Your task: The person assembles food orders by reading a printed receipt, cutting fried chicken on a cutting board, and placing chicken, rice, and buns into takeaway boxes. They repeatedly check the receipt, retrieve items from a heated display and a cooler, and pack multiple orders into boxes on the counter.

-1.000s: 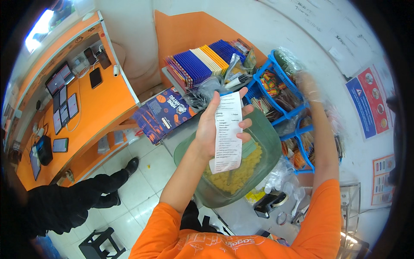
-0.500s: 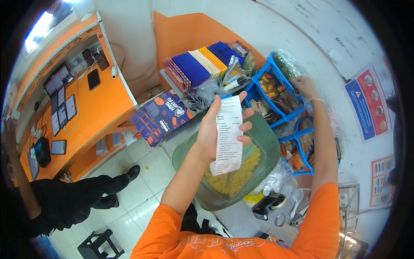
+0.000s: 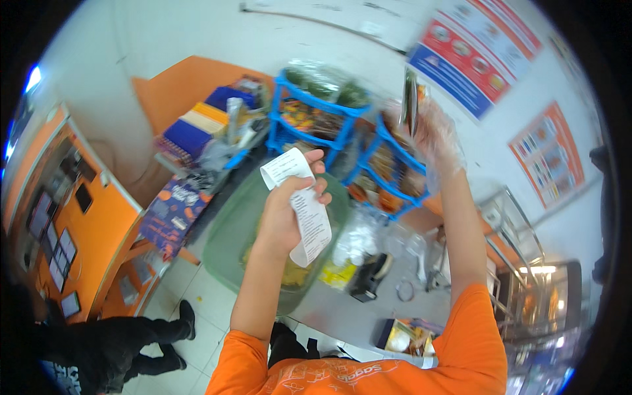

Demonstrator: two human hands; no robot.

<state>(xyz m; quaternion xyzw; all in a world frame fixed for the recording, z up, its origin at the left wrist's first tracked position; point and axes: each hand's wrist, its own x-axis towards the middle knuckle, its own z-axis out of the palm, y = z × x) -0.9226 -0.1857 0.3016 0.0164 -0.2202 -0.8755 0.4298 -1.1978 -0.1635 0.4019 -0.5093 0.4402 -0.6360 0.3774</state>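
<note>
A long white paper receipt is held in my left hand, the thumb across its front and the top end curling over. Beneath that hand stands a green plastic tub with yellow crumbly food, partly hidden by my forearm. My right hand is raised at the right, covered in clear plastic that looks like a loose glove. It is closed on thin dark sachets, blurred by motion. Blue plastic baskets with several packets stand between my two hands; green packs lie in the top one.
Blue, cream and yellow folded boxes are stacked at the back left. An orange desk with several phones stands at the left, a person in black trousers beside it. A black tape dispenser sits on the grey table.
My right hand has come out of the basket and up to the right, now with sachets in it. The view has swung right. The receipt has bent over in my left hand.
</note>
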